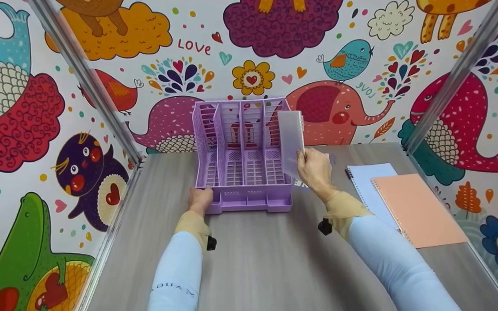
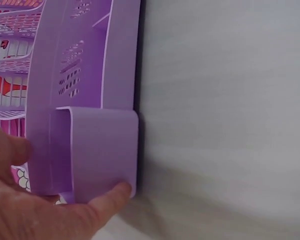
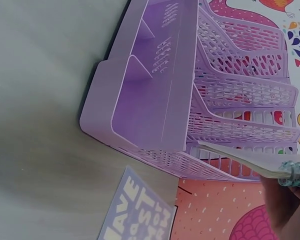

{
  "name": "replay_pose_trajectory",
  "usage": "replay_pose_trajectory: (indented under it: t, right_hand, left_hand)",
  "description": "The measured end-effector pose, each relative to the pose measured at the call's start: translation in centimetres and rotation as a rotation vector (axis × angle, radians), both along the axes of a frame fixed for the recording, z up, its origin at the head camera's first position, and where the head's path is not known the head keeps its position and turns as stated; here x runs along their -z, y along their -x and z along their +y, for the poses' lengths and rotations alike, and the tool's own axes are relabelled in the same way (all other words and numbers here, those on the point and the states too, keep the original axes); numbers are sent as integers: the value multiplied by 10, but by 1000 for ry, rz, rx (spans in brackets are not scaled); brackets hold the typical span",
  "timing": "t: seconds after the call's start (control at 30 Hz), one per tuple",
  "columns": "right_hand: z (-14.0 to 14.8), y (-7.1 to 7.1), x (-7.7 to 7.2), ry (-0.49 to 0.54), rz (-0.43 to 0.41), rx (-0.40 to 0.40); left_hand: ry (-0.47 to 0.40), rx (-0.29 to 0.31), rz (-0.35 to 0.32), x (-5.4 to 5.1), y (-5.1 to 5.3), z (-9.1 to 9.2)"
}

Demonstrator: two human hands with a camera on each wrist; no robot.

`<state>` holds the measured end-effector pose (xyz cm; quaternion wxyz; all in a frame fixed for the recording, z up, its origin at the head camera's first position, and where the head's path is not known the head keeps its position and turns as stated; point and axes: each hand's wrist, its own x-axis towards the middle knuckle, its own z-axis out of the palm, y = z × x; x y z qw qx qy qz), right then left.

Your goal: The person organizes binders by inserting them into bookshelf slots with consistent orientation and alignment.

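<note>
A purple file organizer (image 1: 249,192) with upright mesh dividers stands on the table against the back wall. My left hand (image 1: 200,199) grips its front left corner; in the left wrist view the thumb lies near the upper rim and a fingertip touches the small front bin (image 2: 105,150). My right hand (image 1: 317,170) holds a spiral notebook (image 1: 290,142) with a pale translucent cover, upright at the organizer's right side. In the right wrist view, the notebook's wire binding (image 3: 296,172) shows by the hand, and its pages overlap the end slot. Whether it is inside cannot be told.
On the right lie a pale blue spiral notebook (image 1: 372,172) and, partly over it, a peach notebook (image 1: 422,209). A blue lettered cover (image 3: 135,210) lies beside the organizer's right side. Metal posts (image 1: 89,82) and patterned walls bound the table (image 1: 249,259).
</note>
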<state>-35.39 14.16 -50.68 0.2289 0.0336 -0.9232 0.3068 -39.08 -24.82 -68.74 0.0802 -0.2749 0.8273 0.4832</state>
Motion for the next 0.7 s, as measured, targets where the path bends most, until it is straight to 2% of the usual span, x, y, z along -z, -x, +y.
replay_pose_trajectory:
  t: [0.2, 0.43, 0.57, 0.7]
  right_hand:
    - [-3, 4, -2, -4, -18, 21]
    - [-6, 8, 2, 6, -31, 14]
    - [-9, 13, 8, 2, 35, 2]
    - [-11, 17, 12, 11, 97, 3]
  left_hand:
    - [0, -8, -1, -1, -1, 2]
    - [12, -21, 6, 7, 2, 0]
    - [3, -33, 23, 12, 3, -1]
    - [8, -29, 30, 11, 2, -1]
